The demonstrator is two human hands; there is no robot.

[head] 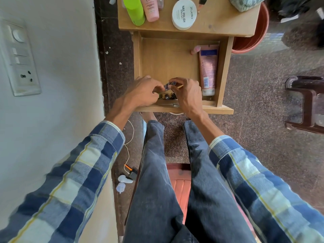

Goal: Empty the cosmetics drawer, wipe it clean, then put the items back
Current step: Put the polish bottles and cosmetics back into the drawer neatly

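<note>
Two hands down in the open wooden drawer (225, 71), pulled out under the tabletop (219, 23) with its green bottle (134, 11), pink tube (150, 10) and white nail polish tub (184, 14). Inside, along the right wall, a long pink tube (208, 69) lying flat, a small pink item (195, 50) just beside its far end, and dark little bottles (168, 96) huddled against the front wall. Above those, left hand (142, 93) and right hand (188, 94) curled in together, fingertips pinching a small purple stick (169, 85) between them.
</note>
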